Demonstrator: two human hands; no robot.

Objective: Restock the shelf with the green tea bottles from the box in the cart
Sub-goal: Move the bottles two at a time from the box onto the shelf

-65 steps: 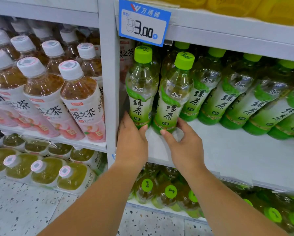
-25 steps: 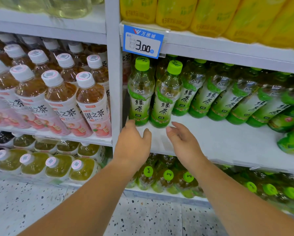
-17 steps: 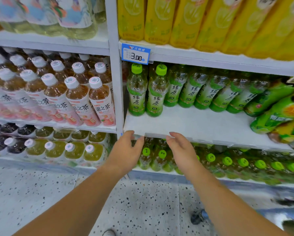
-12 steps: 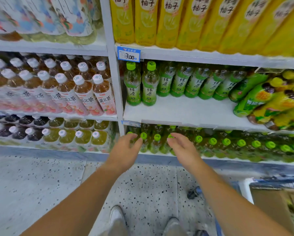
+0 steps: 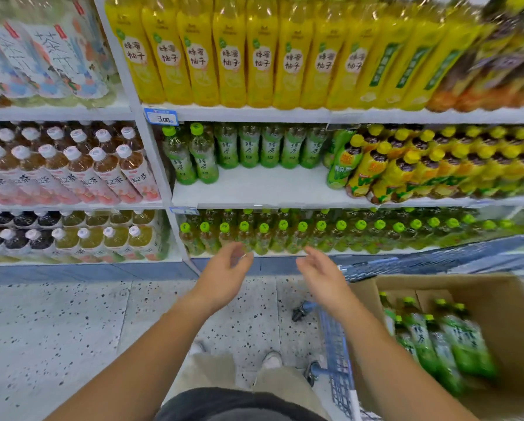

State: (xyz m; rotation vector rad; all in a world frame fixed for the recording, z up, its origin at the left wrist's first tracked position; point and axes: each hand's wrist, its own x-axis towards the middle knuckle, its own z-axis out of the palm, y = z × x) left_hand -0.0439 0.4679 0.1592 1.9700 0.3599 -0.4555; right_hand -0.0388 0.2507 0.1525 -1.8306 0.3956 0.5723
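Two green tea bottles (image 5: 191,154) with green caps stand at the front left of the white middle shelf (image 5: 260,189); more stand in a row behind them. A cardboard box (image 5: 503,302) in the blue cart (image 5: 336,354) at lower right holds several green tea bottles (image 5: 443,341) lying on their sides. My left hand (image 5: 224,275) and my right hand (image 5: 321,275) hang in the air in front of the bottom shelf, fingers relaxed, holding nothing. Both are well below the middle shelf and left of the box.
Yellow bottles (image 5: 230,53) fill the top shelf. Peach tea bottles (image 5: 81,168) fill the left bay. Yellow-capped bottles (image 5: 421,165) crowd the right of the middle shelf. Green-capped bottles (image 5: 285,232) line the bottom shelf. Speckled floor (image 5: 72,329) and my shoes lie below.
Both hands have let go of the two front bottles and drawn back and down from the shelf. The view has backed away and turned right, bringing the cart and box into sight.
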